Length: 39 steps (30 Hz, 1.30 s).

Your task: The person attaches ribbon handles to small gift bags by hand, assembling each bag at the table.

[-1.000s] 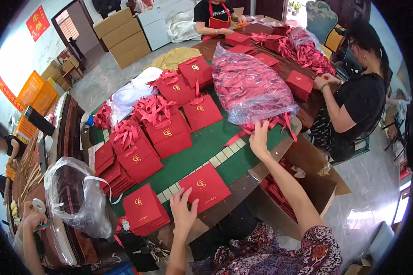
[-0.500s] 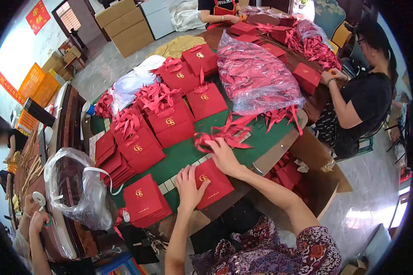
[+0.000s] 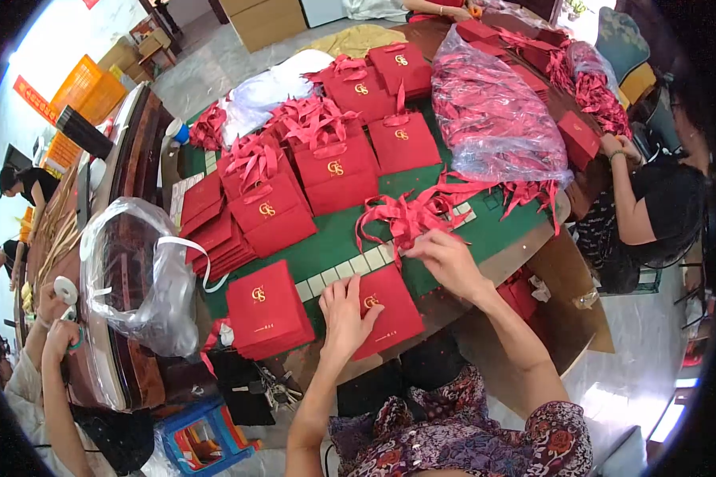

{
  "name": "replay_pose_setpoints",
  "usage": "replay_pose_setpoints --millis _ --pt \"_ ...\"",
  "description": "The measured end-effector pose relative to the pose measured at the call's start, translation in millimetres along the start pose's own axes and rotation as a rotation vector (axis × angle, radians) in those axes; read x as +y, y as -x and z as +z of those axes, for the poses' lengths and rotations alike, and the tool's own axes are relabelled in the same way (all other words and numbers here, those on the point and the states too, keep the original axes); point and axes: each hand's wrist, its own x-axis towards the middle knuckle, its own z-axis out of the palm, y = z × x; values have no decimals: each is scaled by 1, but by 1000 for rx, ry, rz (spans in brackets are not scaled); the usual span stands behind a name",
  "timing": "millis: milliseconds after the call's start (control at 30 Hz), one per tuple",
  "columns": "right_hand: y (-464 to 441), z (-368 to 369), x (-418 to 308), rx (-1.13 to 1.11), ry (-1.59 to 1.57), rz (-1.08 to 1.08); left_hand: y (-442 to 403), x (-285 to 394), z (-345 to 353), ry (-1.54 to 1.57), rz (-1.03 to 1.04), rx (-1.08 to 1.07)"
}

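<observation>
On the desk (image 3: 338,242), our left hand (image 3: 344,319) lies spread over the bag (image 3: 395,312); ribbons (image 3: 407,222) lie just past the bag's far edge, nearer our narrowed right hand (image 3: 451,261); whether it grips them, we cannot tell.

The green-topped counter (image 3: 332,238) bears ribbon-handled red gift bags (image 3: 338,187) from nine to twelve o'clock, a clear sack of red ribbons (image 3: 497,119) at two, loose ribbons (image 3: 410,222) at four, a flat red piece (image 3: 398,318) near six, a stack of matching pieces (image 3: 270,314) at seven.
</observation>
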Motion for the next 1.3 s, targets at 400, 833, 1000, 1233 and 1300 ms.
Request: replay_pose_setpoints --millis 400,833,1000,1233,1300 --pt "-1 30 7 -156 278 -193 0 9 -14 0 -77 24" --pt "28 56 -57 -45 -11 178 -7 13 -17 219 -78 50" --pt "21 53 -58 -74 -189 381 -3 18 -18 209 -104 103" --pt "15 48 -67 -97 -126 443 -1 30 -18 174 -6 215" --pt "15 52 -74 -35 7 401 -1 29 -17 206 -34 207"
